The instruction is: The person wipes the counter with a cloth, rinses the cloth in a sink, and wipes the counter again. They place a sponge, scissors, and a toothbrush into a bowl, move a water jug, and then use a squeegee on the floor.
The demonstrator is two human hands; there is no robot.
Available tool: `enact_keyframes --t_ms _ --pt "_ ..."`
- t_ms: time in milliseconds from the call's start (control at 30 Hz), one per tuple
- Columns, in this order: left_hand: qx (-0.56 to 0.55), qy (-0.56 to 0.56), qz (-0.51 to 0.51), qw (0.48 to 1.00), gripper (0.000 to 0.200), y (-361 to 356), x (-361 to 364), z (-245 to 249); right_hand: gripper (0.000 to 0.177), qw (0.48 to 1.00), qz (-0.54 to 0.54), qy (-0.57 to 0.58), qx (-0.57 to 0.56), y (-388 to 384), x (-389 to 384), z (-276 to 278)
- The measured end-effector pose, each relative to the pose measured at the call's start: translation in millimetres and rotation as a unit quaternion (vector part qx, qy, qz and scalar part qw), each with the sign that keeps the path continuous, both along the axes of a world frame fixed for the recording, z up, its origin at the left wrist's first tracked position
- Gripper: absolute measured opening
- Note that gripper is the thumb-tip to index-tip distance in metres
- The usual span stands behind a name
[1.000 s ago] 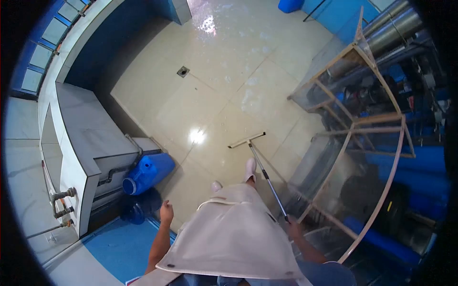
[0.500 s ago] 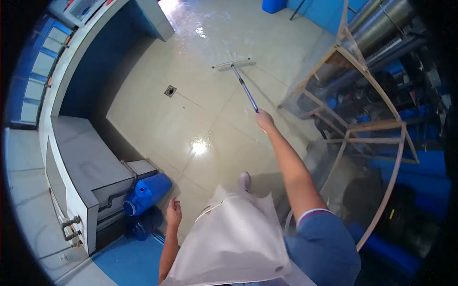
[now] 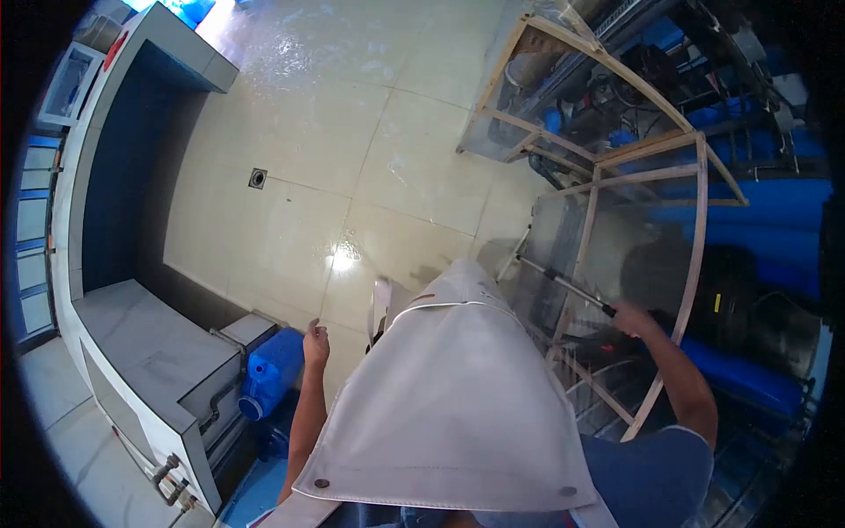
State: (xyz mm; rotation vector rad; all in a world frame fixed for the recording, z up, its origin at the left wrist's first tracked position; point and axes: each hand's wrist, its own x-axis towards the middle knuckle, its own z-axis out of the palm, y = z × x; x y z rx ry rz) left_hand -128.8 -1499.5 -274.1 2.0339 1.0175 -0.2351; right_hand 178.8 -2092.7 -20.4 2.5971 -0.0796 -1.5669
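My right hand [image 3: 632, 319] is closed around the handle of a floor squeegee [image 3: 563, 280], out to the right by the wooden frame. The squeegee's narrow blade [image 3: 515, 253] is low near the floor, just right of my apron [image 3: 458, 387]. On the other side, my left hand [image 3: 315, 343] hangs empty with its fingers loosely bent. Close beside it lies a blue plastic jug [image 3: 271, 370], tipped on its side. The pale apron covers most of my body and hides the floor below it.
Wet beige floor tiles [image 3: 290, 220] stretch ahead, with a small square drain [image 3: 257, 179] in them. A wooden frame with clear plastic sheeting [image 3: 651, 173] stands at right before machinery. A tiled counter [image 3: 145, 348] with pipes runs along the left.
My right hand has drawn the squeegee back from the far floor to my right side. The view has shifted, and my left hand stays low beside the jug.
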Motion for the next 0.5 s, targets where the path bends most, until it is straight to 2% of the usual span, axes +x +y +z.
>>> enact_keyframes --t_ms 133,200,267,300,367,400,433,467,500 --pt "-0.007 -0.006 0.008 1.000 0.034 19.1 30.1 24.2 0.030 0.999 -0.029 0.041 0.002 15.1 3.5 -20.3" --pt "-0.013 -0.026 0.012 1.000 0.034 35.0 39.0 15.1 0.030 0.972 -0.221 0.065 0.048 66.2 21.9 1.1" --pt "0.010 -0.009 0.003 1.000 0.034 55.9 32.0 2.7 0.036 0.972 -0.067 -0.021 0.222 78.3 21.7 -56.5" --pt "0.009 -0.011 0.013 1.000 0.034 64.8 27.6 -2.9 0.037 0.967 -0.067 -0.034 0.243 107.2 30.5 -75.1" --pt "0.000 0.060 0.072 0.996 0.035 85.0 27.8 -9.8 0.036 0.959 -0.068 -0.067 0.267 200.8 48.4 -104.1" --pt "0.001 0.057 0.078 0.995 0.035 96.7 31.8 -7.5 0.030 0.939 -0.058 -0.155 0.301 233.8 53.2 -150.2" --pt "0.005 0.062 0.070 0.996 0.035 107.1 33.4 -3.2 0.029 0.937 -0.063 -0.142 0.313 284.2 71.3 -166.2" --pt "0.008 0.064 0.061 0.996 0.036 116.5 40.0 0.0 0.024 0.908 -0.041 -0.194 0.369 317.6 88.6 -215.5" --pt "0.008 0.060 0.068 0.996 0.036 124.4 48.0 5.9 0.025 0.916 -0.069 -0.208 0.336 359.3 117.3 -244.4"
